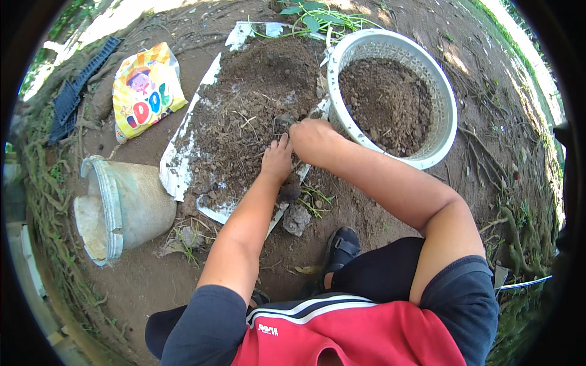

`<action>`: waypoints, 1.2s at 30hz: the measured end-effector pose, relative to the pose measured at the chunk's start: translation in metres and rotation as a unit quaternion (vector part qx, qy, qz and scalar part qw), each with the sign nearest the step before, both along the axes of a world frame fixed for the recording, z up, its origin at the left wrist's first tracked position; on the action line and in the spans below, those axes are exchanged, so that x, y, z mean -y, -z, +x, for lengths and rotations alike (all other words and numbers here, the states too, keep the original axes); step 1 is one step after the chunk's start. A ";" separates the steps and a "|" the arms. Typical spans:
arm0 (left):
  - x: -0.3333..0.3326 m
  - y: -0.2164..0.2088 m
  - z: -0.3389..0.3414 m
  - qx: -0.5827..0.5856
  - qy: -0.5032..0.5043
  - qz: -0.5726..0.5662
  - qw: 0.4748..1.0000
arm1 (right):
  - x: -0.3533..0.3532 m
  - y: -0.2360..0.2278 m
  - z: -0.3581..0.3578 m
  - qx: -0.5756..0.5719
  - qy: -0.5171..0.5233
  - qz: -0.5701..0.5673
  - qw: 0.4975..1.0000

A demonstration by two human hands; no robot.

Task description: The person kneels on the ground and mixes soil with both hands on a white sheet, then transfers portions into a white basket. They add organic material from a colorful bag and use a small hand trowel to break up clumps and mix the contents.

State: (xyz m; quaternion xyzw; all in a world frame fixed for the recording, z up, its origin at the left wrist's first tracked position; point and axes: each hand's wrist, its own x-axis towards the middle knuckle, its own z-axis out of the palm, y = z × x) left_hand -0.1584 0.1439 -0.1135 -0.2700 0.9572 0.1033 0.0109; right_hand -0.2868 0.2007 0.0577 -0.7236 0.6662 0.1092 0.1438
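Dark soil [235, 131] mixed with dry roots is heaped on a white sheet [176, 165] on the ground. My left hand [278, 160] lies on the right part of the heap, fingers stretched out over the soil and nothing visible in them. Close beside it, my right hand [312, 141] is closed in a fist at the heap's right edge. Just past its knuckles a small dark grey object [282, 123] shows; its kind is unclear, and what the fist grips is hidden. To the right stands a white perforated plastic basket [448, 116], part filled with loose soil [387, 107].
A worn bucket [143, 204] lies tipped on its side at left. Behind it are a yellow and white printed plastic bag [146, 91] and a black plastic tray [67, 104]. Green vines [323, 21] lie at the far edge. A grey stone [296, 219] sits near my shoe [342, 249].
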 end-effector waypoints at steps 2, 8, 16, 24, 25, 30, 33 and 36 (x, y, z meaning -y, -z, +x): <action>0.013 0.005 -0.002 0.051 0.018 0.015 0.998 | 0.003 -0.003 0.004 0.006 0.013 -0.009 1.000; 0.010 -0.011 0.019 -0.024 -0.027 0.038 0.999 | 0.007 -0.012 0.014 -0.021 0.009 0.070 0.997; -0.065 -0.061 0.101 -0.082 0.023 0.117 0.990 | 0.004 -0.008 0.015 -0.024 0.002 0.034 0.999; -0.129 -0.034 0.122 0.051 0.226 -0.051 0.971 | 0.003 0.000 0.024 -0.033 0.028 0.055 0.998; -0.129 -0.035 0.120 0.005 0.188 -0.013 0.982 | 0.001 0.002 0.025 -0.039 0.019 0.053 0.998; -0.108 -0.055 0.114 -0.095 0.114 0.082 0.986 | -0.003 0.009 0.020 -0.060 0.010 0.027 0.998; -0.081 -0.067 0.130 -0.123 0.142 0.046 0.981 | -0.001 0.011 0.020 -0.056 0.028 0.027 0.998; -0.058 -0.071 0.156 -0.034 0.178 0.031 0.983 | -0.001 0.012 0.020 -0.055 0.023 0.032 0.998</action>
